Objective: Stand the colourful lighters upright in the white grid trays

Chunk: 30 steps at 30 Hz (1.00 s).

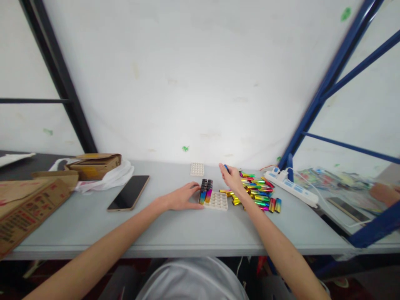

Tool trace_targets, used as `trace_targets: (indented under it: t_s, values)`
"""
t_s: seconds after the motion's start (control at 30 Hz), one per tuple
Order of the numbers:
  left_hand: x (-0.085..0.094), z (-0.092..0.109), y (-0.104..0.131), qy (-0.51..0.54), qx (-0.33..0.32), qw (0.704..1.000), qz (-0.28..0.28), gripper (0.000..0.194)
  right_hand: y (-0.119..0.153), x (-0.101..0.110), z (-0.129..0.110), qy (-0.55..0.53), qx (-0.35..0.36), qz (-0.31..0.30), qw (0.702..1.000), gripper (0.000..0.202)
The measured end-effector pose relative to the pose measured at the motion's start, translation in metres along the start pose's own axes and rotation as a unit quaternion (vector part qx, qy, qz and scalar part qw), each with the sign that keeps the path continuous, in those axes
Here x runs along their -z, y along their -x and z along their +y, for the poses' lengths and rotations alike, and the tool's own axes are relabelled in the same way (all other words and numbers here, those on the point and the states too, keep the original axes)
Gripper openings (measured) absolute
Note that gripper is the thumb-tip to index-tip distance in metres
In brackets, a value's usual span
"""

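Note:
On the desk, a white tray (219,201) with rows of round pockets lies in front of me. Two short rows of shiny lighters (206,192) with black tops stand upright in its left part. Beside them, my left hand (184,196) rests with thumb and fingers apart, its thumb at the tray's near left corner. My right hand (232,179) is raised beyond the tray's right side, closed around a lighter; only its dark blue end (226,168) shows. Under and beside my right forearm spreads a pile of shiny multicoloured lighters (259,192).
A second white tray (197,169) lies near the wall. Left are a phone (129,193), a white plastic bag (108,180) and cardboard boxes (37,204). Right is a power strip (292,187) by a blue metal frame (315,100). Another person's hand (384,195) shows beyond it.

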<state>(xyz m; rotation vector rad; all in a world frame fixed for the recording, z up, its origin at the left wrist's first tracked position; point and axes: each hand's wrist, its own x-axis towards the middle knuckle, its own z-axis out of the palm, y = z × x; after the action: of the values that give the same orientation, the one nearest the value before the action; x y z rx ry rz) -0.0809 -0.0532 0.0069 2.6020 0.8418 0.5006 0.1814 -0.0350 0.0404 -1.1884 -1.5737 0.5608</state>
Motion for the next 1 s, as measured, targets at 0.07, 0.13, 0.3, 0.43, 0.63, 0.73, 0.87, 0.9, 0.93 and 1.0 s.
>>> trace_targets:
  t_s: [0.07, 0.13, 0.3, 0.43, 0.63, 0.73, 0.87, 0.9, 0.93, 1.0]
  values:
    - [0.000, 0.000, 0.000, -0.007, 0.002, 1.000, -0.003, 0.071, 0.004, -0.003, -0.003, 0.024, 0.011, 0.019, 0.999, 0.058]
    - [0.001, 0.001, 0.000, -0.009, 0.001, 1.000, -0.006, 0.070, 0.007, -0.005, -0.006, 0.036, 0.025, 0.023, 0.999, 0.053]
    - [0.001, 0.001, 0.000, -0.001, 0.003, 1.000, -0.008, 0.071, 0.012, -0.007, -0.015, 0.046, 0.055, 0.025, 0.997, 0.041]
    - [0.001, 0.001, 0.000, 0.004, -0.004, 1.000, -0.002, 0.071, 0.014, -0.006, -0.019, 0.047, 0.046, 0.024, 0.998, 0.046]
    - [0.003, 0.002, 0.000, -0.009, -0.002, 1.000, -0.009, 0.070, 0.016, -0.007, -0.019, 0.060, 0.053, 0.019, 0.997, 0.051]
    - [0.002, 0.001, 0.000, -0.016, -0.011, 1.000, -0.006, 0.071, 0.016, -0.008, -0.017, 0.065, 0.067, 0.015, 0.996, 0.046]
    - [0.001, -0.001, 0.000, -0.012, -0.010, 1.000, 0.001, 0.071, 0.016, -0.007, -0.017, 0.071, 0.082, 0.018, 0.994, 0.048]
    - [0.000, -0.001, 0.000, -0.011, -0.010, 1.000, 0.002, 0.070, 0.017, -0.006, -0.018, 0.070, 0.082, 0.014, 0.994, 0.049]
    - [0.000, -0.002, 0.000, -0.010, -0.009, 1.000, 0.001, 0.070, 0.017, -0.005, -0.020, 0.063, 0.081, 0.003, 0.995, 0.049]
    - [0.000, -0.002, 0.000, -0.008, -0.002, 1.000, -0.002, 0.072, 0.018, -0.001, -0.023, 0.025, 0.072, -0.038, 0.996, 0.047]
